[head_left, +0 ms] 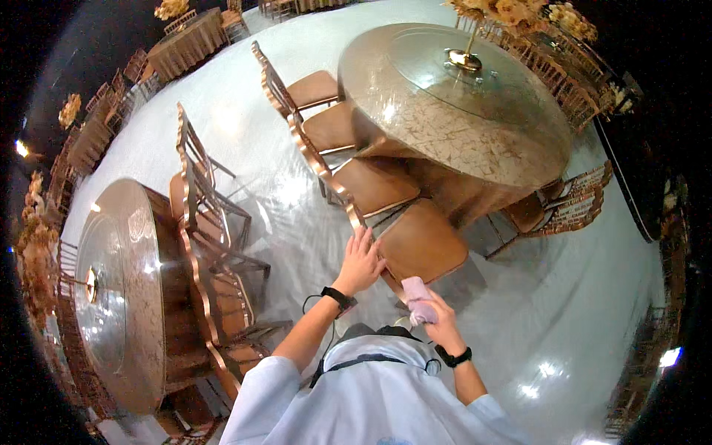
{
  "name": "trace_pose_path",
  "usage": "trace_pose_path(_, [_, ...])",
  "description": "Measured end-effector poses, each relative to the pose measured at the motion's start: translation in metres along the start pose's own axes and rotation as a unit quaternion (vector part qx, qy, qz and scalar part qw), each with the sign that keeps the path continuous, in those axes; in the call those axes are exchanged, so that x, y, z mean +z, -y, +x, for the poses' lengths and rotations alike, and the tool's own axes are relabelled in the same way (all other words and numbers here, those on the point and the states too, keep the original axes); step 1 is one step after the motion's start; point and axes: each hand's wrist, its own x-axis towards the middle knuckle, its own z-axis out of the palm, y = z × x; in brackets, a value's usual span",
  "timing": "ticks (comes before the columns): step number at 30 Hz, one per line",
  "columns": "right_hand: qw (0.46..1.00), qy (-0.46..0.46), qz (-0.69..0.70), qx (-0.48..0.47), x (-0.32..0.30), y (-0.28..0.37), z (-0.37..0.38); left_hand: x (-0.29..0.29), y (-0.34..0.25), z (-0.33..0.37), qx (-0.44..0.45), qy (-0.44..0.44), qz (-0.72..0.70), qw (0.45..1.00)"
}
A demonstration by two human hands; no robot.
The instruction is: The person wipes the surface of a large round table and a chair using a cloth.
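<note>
My left hand [361, 261] lies on the back of the nearest chair, its fingers stretched out and slightly apart over the top rail. That chair has a brown padded seat [424, 241] and stands against the large round table [475, 141]. In my right hand [446, 328] is a folded, pale pink-lilac cloth [420, 297], gripped beside the right end of the same chair back. Much of this back is seen from above, partly hidden by my hands and the cloth.
More gold-framed chairs [374, 187] line the table's left side, and another chair [567, 208] stands at its right. A glass turntable and a gold flower stand [465, 59] sit on the tabletop. Behind my left arm, wavy-backed chairs [194, 252] surround a second round table [141, 311].
</note>
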Motion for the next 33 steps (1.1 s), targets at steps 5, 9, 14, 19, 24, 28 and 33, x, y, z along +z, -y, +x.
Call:
trace_pose_path(5, [0.954,0.123,-0.274,-0.006,0.012,-0.021,-0.028,0.020,0.011,-0.009,0.003,0.010,-0.050,0.999])
trace_pose_path(9, [0.943,0.114,-0.312,-0.020,0.019,-0.019,-0.015,0.017,0.008,-0.004,-0.030,0.061,-0.082,0.994])
trace_pose_path(14, [0.954,0.178,-0.240,0.006,0.008,-0.023,0.003,0.012,0.007,-0.003,-0.035,0.069,-0.077,0.994])
trace_pose_path(19, [0.979,0.161,-0.119,0.034,0.007,-0.029,0.013,0.010,0.017,-0.005,-0.007,0.082,-0.068,0.994])
trace_pose_path(24, [0.989,0.102,-0.093,0.048,0.010,-0.038,0.002,0.016,0.017,-0.007,0.014,0.083,-0.085,0.993])
trace_pose_path(28, [0.989,0.075,-0.118,0.045,0.007,-0.010,-0.001,-0.014,0.022,0.004,0.174,0.145,-0.087,0.970])
trace_pose_path(33, [0.972,0.009,-0.221,0.079,0.034,0.016,-0.001,-0.045,0.063,0.046,0.113,0.233,-0.018,0.966])
